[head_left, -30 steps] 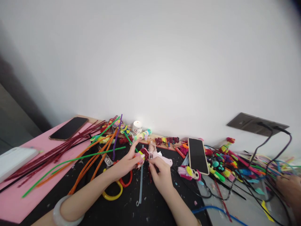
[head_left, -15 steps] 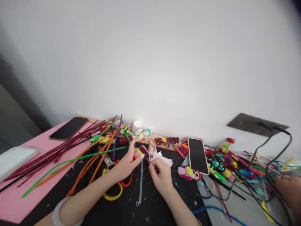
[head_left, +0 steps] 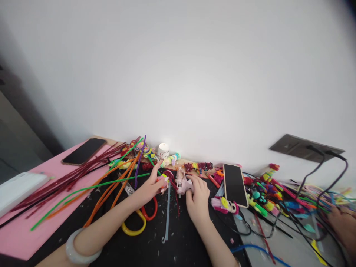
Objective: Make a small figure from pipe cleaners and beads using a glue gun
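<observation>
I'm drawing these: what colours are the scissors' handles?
One handle is red, the other handle yellow; the head view shows both best.

Your right hand (head_left: 198, 196) partly covers the pale pink glue gun (head_left: 182, 183), leaving your grip unclear. Your left hand (head_left: 151, 188) hides part of a small maroon-and-pink piece (head_left: 169, 174), its details unresolvable. Picture edges crop the white case (head_left: 20, 191) and a co-worker's hand (head_left: 342, 223).

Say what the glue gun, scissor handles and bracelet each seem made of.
Glue gun: probably pale pink plastic, judging by its smooth moulded body.
Scissor handles: likely plastic, smooth, in even red and yellow.
Bracelet: smooth, whitish, with a soft sheen; stone, glass or resin, unclear which.
</observation>
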Tool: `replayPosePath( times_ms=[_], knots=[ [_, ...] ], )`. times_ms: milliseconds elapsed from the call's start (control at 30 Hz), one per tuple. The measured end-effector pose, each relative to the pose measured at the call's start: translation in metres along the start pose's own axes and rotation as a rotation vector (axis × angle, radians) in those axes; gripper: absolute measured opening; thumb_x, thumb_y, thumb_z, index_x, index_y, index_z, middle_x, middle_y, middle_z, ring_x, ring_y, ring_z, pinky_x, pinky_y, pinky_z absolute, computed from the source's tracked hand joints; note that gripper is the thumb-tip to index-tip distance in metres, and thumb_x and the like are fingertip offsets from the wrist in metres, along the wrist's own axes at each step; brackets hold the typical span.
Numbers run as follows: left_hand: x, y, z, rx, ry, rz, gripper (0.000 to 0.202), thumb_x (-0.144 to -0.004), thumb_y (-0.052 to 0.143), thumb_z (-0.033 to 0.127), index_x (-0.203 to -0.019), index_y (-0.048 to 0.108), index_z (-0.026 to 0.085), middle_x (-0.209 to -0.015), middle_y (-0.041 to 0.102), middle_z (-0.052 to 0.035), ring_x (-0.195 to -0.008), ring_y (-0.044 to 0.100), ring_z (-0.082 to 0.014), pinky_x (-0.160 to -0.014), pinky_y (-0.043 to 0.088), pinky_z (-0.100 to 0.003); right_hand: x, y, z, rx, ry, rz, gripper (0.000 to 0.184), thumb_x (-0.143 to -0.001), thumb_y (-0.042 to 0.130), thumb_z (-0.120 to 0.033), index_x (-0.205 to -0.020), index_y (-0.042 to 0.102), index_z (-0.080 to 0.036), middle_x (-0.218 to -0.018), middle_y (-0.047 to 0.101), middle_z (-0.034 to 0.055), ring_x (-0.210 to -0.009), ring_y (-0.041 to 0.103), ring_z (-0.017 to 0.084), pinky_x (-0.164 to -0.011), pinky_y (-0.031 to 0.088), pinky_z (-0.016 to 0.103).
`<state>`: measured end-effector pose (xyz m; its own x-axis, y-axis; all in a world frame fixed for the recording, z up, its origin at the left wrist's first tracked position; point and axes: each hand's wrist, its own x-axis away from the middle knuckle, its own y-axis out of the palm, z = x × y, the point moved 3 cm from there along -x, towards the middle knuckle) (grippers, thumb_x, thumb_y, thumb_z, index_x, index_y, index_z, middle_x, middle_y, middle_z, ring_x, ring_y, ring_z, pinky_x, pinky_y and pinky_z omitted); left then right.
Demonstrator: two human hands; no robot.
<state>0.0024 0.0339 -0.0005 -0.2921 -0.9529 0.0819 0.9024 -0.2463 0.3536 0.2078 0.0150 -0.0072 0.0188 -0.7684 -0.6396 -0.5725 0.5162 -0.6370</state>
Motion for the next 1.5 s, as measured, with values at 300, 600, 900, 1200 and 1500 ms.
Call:
replayPosePath(
  times_ms=[300,600,900,1200,1500],
  knots=[
    [0.005,0.004,0.011,0.334,-0.166,-0.077,0.1,-0.1,0.078,0.035,-0.175,0.012,0.038,-0.077,0.055,0.007,-0.059,0.047,-0.0097,-0.065,0.037,-0.023,0.009,0.019,0.028,0.226,0.012,0.039,0.041,-0.078,0.067,-0.015,-0.117,0.078,-0.026,-0.098,0.078,0.0115,-0.089,0.064,0.03,-0.078,0.044,0.039],
    [0.002,0.003,0.013,0.433,-0.222,0.031,0.072,-0.105,0.069,0.03,-0.165,0.028,0.038,-0.078,0.049,0.009,-0.054,0.044,-0.0074,-0.063,0.041,-0.021,-0.003,0.004,0.024,0.027,0.02,-0.038,0.035,-0.087,0.066,-0.018,-0.119,0.079,-0.024,-0.104,0.083,0.0079,-0.093,0.071,0.027,-0.089,0.044,0.039],
    [-0.001,0.003,0.009,0.398,-0.187,0.047,0.082,-0.099,0.077,0.029,-0.164,0.027,0.033,-0.075,0.049,0.0102,-0.054,0.042,-0.0078,-0.06,0.036,-0.02,-0.006,-0.003,0.004,-0.252,-0.098,-0.077,0.018,-0.1,0.068,-0.035,-0.095,0.08,-0.022,-0.078,0.08,0.0049,-0.067,0.073,0.022,-0.064,0.059,0.03],
    [-0.001,0.002,0.004,0.331,-0.14,0.029,0.107,-0.094,0.084,0.04,-0.173,0.013,0.029,-0.074,0.056,0.0077,-0.055,0.042,-0.0085,-0.061,0.035,-0.022,-0.01,-0.004,-0.005,-0.427,-0.037,-0.169,0.018,-0.095,0.067,-0.028,-0.078,0.067,-0.024,-0.064,0.072,-0.002,-0.051,0.065,0.015,-0.049,0.052,0.023],
    [-0.001,0.003,0.006,0.321,-0.146,0.055,0.103,-0.095,0.082,0.039,-0.173,0.015,0.032,-0.075,0.056,0.0085,-0.055,0.042,-0.0084,-0.062,0.037,-0.023,-0.009,-0.001,-0.004,-0.431,-0.008,-0.177,0.021,-0.095,0.065,-0.03,-0.075,0.061,-0.025,-0.062,0.066,-0.0036,-0.05,0.061,0.014,-0.048,0.049,0.022]
  ],
)
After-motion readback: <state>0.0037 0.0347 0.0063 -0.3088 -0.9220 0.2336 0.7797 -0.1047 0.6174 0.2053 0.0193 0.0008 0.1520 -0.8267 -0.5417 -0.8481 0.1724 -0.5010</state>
